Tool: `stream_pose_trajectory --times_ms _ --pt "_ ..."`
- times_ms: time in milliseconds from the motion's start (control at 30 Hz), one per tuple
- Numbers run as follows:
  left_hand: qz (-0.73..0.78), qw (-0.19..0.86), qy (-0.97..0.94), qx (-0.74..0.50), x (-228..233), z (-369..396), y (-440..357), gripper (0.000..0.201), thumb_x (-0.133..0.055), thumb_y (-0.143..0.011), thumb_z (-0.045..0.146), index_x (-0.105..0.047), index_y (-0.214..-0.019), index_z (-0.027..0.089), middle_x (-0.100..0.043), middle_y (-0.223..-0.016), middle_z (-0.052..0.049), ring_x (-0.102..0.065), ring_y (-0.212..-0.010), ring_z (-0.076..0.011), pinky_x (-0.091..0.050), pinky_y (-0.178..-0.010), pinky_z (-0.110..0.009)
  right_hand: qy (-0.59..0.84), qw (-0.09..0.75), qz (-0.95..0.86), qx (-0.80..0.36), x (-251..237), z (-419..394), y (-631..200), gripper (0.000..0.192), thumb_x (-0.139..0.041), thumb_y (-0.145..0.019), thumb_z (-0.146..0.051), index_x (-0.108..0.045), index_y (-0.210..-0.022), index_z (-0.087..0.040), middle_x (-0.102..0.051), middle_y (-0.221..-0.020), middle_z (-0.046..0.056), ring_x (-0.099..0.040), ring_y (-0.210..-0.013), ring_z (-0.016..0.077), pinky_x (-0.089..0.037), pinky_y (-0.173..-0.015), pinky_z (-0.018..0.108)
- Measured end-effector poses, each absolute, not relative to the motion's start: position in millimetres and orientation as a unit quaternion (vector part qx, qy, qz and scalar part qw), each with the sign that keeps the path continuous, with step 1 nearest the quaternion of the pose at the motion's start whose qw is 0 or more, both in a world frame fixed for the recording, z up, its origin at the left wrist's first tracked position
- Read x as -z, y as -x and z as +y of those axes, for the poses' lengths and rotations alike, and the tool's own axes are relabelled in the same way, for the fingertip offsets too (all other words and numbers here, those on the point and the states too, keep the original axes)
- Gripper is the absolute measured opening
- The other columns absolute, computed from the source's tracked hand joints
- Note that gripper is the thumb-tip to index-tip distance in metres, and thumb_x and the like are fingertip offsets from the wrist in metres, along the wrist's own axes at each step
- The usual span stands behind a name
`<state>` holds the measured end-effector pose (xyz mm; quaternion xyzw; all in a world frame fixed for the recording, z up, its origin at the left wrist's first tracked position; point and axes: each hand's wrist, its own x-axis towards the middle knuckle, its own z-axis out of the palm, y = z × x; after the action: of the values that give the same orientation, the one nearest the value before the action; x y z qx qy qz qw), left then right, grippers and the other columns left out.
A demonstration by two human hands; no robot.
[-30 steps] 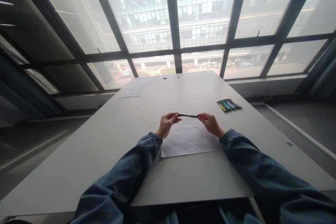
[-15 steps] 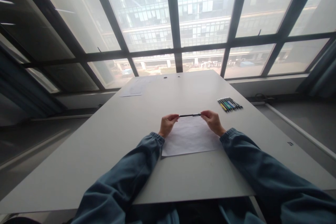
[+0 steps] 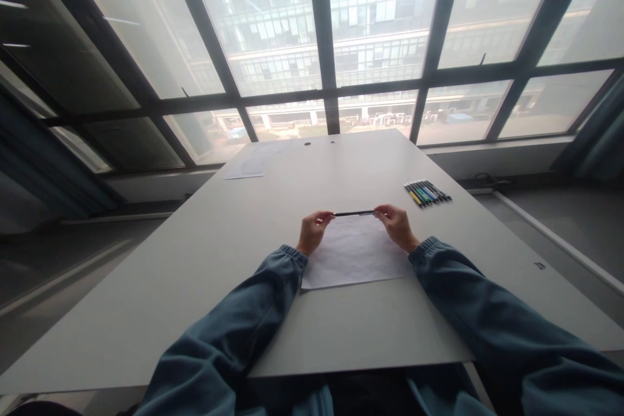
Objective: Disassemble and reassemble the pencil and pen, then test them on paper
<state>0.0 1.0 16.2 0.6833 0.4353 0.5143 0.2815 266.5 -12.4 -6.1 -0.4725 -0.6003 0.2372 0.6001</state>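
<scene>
A slim black pen is stretched level between my two hands, above the far edge of a white sheet of paper. Its left end is pinched by my left hand, thumb against fingers. At the other end, where a clip shows, my right hand pinches it the same way. The paper lies on the table below my hands, slightly wrinkled, with its sides partly covered by my hands and cuffs.
Several pens with yellow, green, blue and black parts lie in a row on the white table, right of my hands. Thin papers lie at the far left. A small dark mark shows near the right edge. Windows stand behind.
The pen seems to have turned slightly about its length, its clip now looking different. Both hands keep their pinch and have barely moved.
</scene>
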Motion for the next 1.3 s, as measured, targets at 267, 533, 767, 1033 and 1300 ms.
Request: stream_pose_trajectory --times_ms 267,533,767,1033,1300 --pt "0.442 0.265 -0.692 -0.505 -16.9 -0.4 -0.5 0.023 -0.066 -0.086 0.037 -0.075 -0.092 0.018 -0.077 -0.085 -0.008 -0.070 -0.081 -0.0213 -0.051 -0.069 -0.031 0.469 0.601 -0.599 -0.244 5.5 -12.7 -265.6 0.031 -0.069 -0.081 -0.047 -0.072 -0.086 -0.016 -0.075 -0.080 0.009 -0.071 -0.075 0.0239 -0.056 -0.067 0.036" --pt "0.445 0.263 -0.694 -0.501 -19.0 -2.1 -0.3 0.024 -0.065 -0.086 0.039 -0.075 -0.091 0.018 -0.076 -0.083 -0.007 -0.069 -0.077 -0.0202 -0.049 -0.069 -0.030 0.463 0.605 -0.598 -0.249 1.3 -15.9 -264.0 0.030 -0.068 -0.081 -0.047 -0.071 -0.084 -0.017 -0.074 -0.077 0.009 -0.071 -0.071 0.0233 -0.058 -0.065 0.036" --pt "0.439 0.273 -0.689 -0.508 -18.3 -2.2 -0.4 0.025 -0.067 -0.085 0.042 -0.075 -0.088 0.018 -0.076 -0.081 -0.007 -0.067 -0.074 -0.0196 -0.048 -0.068 -0.029 0.466 0.602 -0.600 -0.243 -2.1 -18.1 -263.7 0.031 -0.067 -0.082 -0.048 -0.071 -0.083 -0.018 -0.074 -0.077 0.009 -0.070 -0.070 0.0225 -0.058 -0.065 0.035" --pt "0.441 0.265 -0.697 -0.499 -16.6 -1.3 0.1 0.026 -0.065 -0.087 0.042 -0.074 -0.089 0.018 -0.075 -0.081 -0.007 -0.068 -0.074 -0.0193 -0.049 -0.067 -0.029 0.467 0.598 -0.606 -0.240 1.3 -16.0 -264.3 0.031 -0.066 -0.083 -0.047 -0.071 -0.084 -0.017 -0.074 -0.077 0.009 -0.070 -0.071 0.0226 -0.056 -0.064 0.034" --pt "0.439 0.271 -0.693 -0.503 -17.5 -2.1 0.2 0.028 -0.065 -0.086 0.044 -0.074 -0.087 0.017 -0.075 -0.080 -0.007 -0.067 -0.073 -0.0189 -0.049 -0.067 -0.029 0.466 0.599 -0.608 -0.233 0.8 -16.0 -264.0 0.034 -0.066 -0.083 -0.051 -0.071 -0.083 -0.017 -0.074 -0.077 0.009 -0.070 -0.070 0.0232 -0.057 -0.063 0.035"
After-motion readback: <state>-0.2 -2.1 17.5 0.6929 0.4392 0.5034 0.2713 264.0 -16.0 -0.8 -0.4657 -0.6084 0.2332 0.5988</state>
